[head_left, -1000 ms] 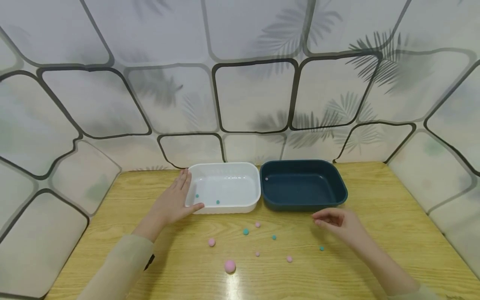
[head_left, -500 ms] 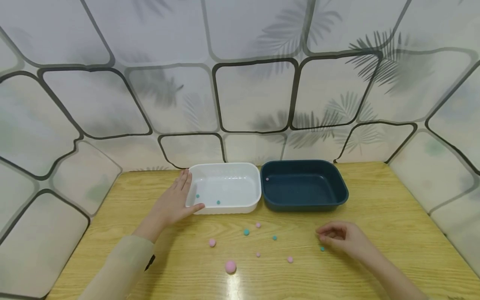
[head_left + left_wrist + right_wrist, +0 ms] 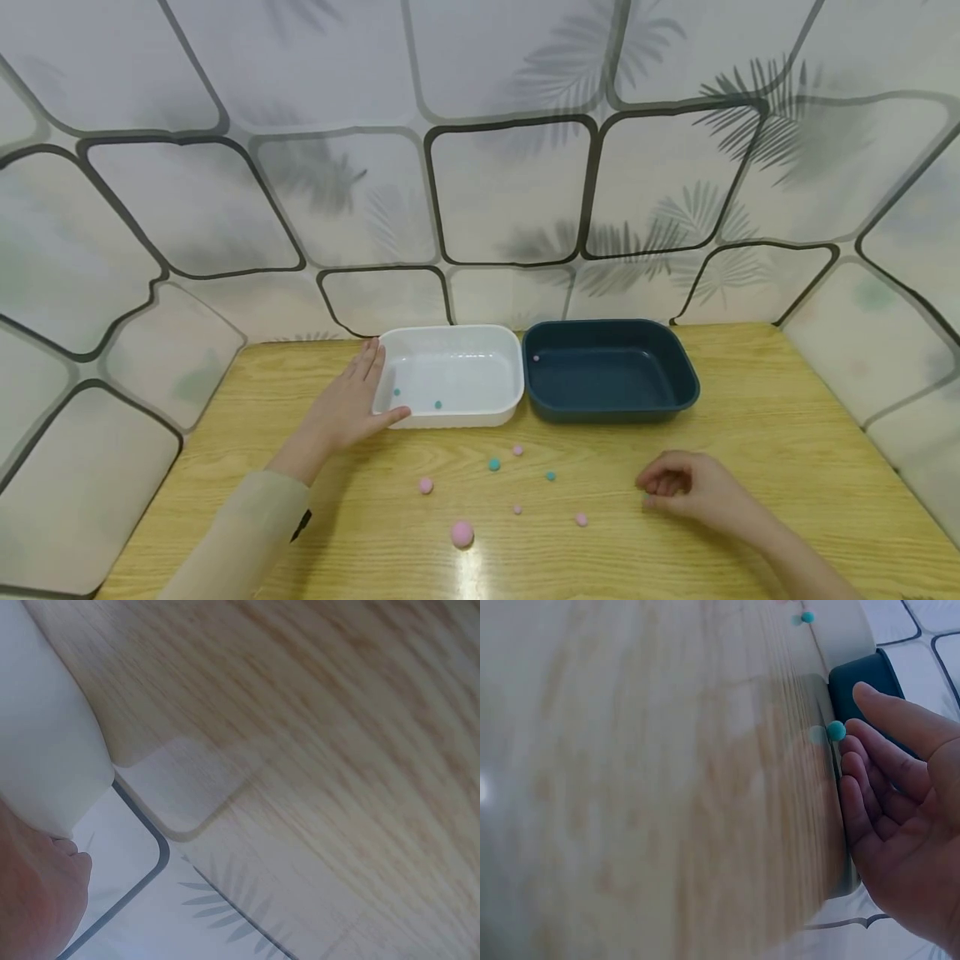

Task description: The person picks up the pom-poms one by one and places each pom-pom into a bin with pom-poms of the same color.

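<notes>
My left hand [image 3: 343, 408] rests with straight fingers along the left side of a white basin [image 3: 487, 417], its thumb over the front rim. Two small teal balls [image 3: 438, 405] lie inside. My right hand [image 3: 693, 492] is low over the table at the right, fingers loosely bent. A small teal ball [image 3: 836, 730] sits right at the index fingertip in the right wrist view; the thumb stands apart from it. In the head view this ball is mostly hidden by the hand. A dark blue basin [image 3: 611, 414] holds one tiny pink ball [image 3: 536, 358].
Loose on the wooden table [image 3: 360, 550] lie a large pink ball [image 3: 462, 534], several smaller pink balls [image 3: 426, 486] and two teal balls [image 3: 494, 465]. Both basins stand side by side near the patterned wall [image 3: 510, 200] at the back.
My right hand has come down and toward me from the dark basin's front edge to the teal ball at the right. The left hand has stayed on the white basin.
</notes>
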The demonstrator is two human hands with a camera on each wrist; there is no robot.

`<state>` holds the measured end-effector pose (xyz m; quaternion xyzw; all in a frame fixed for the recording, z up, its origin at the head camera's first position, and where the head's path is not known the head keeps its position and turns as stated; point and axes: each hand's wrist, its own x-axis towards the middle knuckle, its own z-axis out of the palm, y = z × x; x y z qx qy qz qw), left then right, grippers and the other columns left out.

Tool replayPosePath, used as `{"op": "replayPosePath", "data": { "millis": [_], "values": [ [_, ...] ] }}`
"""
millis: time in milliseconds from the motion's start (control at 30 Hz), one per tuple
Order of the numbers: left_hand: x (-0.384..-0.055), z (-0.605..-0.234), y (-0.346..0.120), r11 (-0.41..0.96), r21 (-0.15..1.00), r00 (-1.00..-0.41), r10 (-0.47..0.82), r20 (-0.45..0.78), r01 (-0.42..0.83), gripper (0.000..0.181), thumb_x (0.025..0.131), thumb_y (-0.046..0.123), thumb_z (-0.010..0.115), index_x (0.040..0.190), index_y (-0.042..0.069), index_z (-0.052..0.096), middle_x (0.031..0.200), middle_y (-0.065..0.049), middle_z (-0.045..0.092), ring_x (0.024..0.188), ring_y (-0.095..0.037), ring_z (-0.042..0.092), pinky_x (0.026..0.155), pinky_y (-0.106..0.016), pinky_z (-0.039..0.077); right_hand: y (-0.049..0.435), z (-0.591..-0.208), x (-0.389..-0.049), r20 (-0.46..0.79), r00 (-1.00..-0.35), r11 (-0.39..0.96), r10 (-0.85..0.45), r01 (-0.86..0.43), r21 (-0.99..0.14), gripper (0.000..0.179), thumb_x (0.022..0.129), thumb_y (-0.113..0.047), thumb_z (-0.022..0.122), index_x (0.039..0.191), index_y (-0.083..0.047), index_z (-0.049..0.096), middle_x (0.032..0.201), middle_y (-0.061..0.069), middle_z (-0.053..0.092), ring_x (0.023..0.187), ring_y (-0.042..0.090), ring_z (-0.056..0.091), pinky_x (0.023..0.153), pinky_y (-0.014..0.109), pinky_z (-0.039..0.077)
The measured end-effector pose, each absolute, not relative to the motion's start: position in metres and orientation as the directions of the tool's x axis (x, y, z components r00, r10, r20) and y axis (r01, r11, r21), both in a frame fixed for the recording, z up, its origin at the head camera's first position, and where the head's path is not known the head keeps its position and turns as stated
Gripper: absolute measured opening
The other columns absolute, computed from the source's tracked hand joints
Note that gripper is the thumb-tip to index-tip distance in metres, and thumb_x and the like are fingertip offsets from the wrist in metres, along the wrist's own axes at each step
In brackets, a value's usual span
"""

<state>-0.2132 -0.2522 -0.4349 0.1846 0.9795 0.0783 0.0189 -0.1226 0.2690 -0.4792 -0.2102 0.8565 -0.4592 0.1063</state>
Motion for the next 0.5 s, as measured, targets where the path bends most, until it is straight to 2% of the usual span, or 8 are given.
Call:
{"op": "replayPosePath", "data": {
  "millis": [167,500],
  "values": [
    [-0.2143,-0.4361,-0.2520,0.919,0.159,-0.930,0.367,-0.007,0.362,0.111,0.101,0.062,0.061,0.165,-0.011,0.007,0.176,-0.029,0.003,0.165,-0.045,0.009,0.134,-0.057,0.020,0.2685,-0.4785,-0.1224,0.024,-0.872,0.505,-0.489,-0.305,-0.807,0.017,0.087,-0.012,0.088,0.103,-0.009,0.080,0.088,-0.006,0.071,0.075,-0.003,0.059,0.063,0.021,0.054],
    [-0.2158,-0.4370,-0.2528,0.918,0.144,-0.928,0.374,-0.004,0.369,0.111,0.100,0.063,0.059,0.165,-0.012,0.009,0.176,-0.030,0.005,0.165,-0.045,0.009,0.134,-0.056,0.020,0.2659,-0.4765,-0.1230,-0.034,-0.872,0.560,-0.489,-0.284,-0.779,0.013,0.088,-0.015,0.087,0.100,-0.014,0.080,0.089,-0.010,0.070,0.074,-0.004,0.056,0.063,0.020,0.053]
  ]
}}
